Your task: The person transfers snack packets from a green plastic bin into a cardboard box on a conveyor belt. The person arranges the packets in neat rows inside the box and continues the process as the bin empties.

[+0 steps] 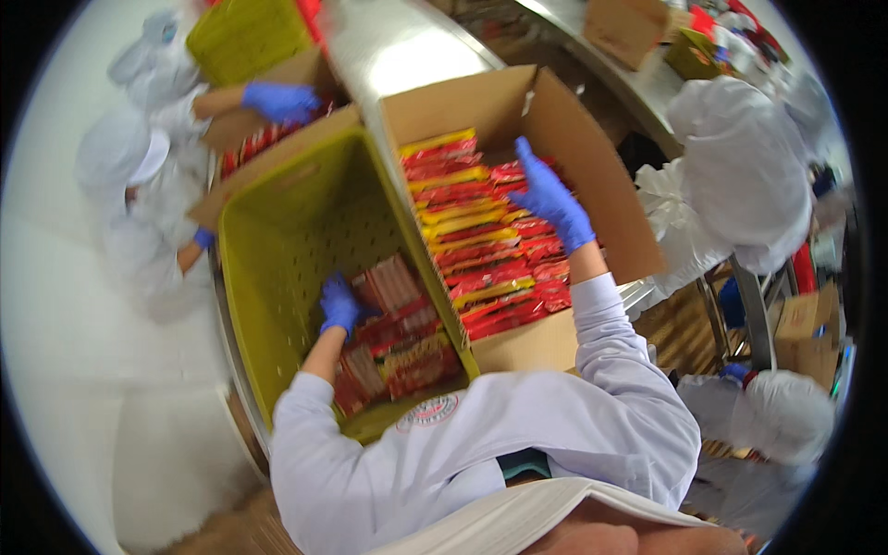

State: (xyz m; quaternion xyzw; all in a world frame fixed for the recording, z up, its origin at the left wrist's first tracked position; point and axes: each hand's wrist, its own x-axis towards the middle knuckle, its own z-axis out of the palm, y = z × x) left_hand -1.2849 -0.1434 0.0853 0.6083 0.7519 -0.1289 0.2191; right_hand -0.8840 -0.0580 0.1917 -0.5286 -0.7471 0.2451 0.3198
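My left hand [338,303], in a blue glove, reaches into an olive-green plastic crate [267,215]. It is right beside a stack of red packets [394,283]; blur and shadow hide whether its fingers grip one. More red packets [416,357] lie flat at the near end of the crate. Over the open cardboard box [590,173] to the right, my gloved right hand [555,201] holds nothing, thumb and fingers spread. Below it, red and yellow sachets [479,236] stand on edge in two tight rows.
Beyond the crate, a co-worker's gloved hand [281,102] reaches into another cardboard box [277,156] of red packets. A second green crate [250,38] stands behind it. The steel table [416,48] runs away ahead. Co-workers in white [735,166] are at my right.
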